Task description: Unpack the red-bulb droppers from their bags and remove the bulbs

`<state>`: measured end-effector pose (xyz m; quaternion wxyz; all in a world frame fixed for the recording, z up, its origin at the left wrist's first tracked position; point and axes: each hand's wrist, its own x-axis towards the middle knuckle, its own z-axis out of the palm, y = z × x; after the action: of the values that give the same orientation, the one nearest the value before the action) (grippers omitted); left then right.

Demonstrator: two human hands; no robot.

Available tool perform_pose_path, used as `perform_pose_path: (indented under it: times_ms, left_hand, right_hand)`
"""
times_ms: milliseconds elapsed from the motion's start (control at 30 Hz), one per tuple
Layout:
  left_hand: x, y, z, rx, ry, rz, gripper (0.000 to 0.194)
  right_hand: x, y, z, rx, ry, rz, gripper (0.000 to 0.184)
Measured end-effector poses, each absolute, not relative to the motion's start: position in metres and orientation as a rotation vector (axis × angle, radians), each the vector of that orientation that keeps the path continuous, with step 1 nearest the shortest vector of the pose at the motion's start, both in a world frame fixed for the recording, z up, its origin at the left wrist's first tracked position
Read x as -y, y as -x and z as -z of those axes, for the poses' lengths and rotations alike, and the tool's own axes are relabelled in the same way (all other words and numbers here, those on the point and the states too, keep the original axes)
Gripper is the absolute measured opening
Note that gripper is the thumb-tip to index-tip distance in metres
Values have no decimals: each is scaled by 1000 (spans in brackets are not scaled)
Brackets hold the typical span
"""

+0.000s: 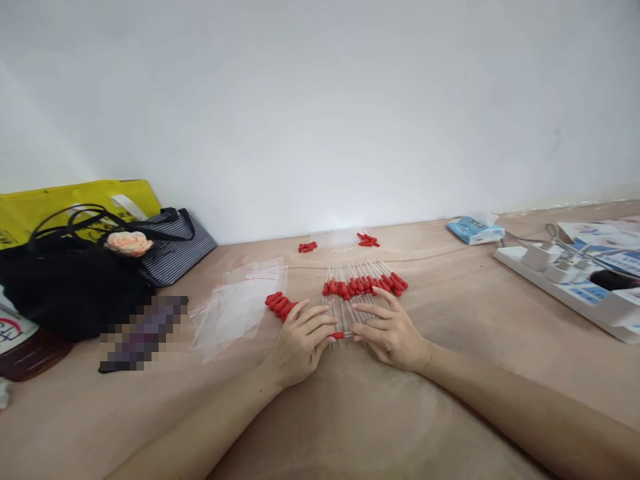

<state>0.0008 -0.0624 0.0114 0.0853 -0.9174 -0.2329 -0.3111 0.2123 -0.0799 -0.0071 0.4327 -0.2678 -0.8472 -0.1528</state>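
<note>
My left hand [304, 341] is closed around the red rubber bulb of a glass dropper [339, 335]. The fingers of my right hand [395, 333] pinch the clear glass end of that dropper, which lies level between both hands. Just beyond, several glass tubes [344, 311] lie side by side, partly hidden by my fingers. Beside my left hand is a cluster of red rubber bulbs [281, 305], partly covered by it. Farther back, a row of glass droppers [361, 283] lies with red bulbs toward me.
Clear zip bags [243, 303] lie left of my hands. Two small groups of red bulbs [307, 247] sit near the wall. A black bag [75, 293] and striped bag [175, 243] stand at left. A tissue pack [475, 230] and power strip [565, 287] with plugs lie at right.
</note>
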Motion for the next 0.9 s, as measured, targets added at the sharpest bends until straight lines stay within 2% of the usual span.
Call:
perform_pose_path:
  times_ms: [367,533,700,900]
  left_hand:
    - [62,2,-10,647,2767,924,18]
    - [57,17,-5,743,2707,1030,17]
    - [55,29,-17,992,2548,1225,17]
    - [21,59,-31,1581,2297,1427,28]
  right_hand:
    - [84,-214,6,2124,674,367,16]
    - [84,-223,6,2073,887,326,17]
    - [80,-220,5,2013,1089,338,22]
    - [76,-210,8,2105,1164,228,30]
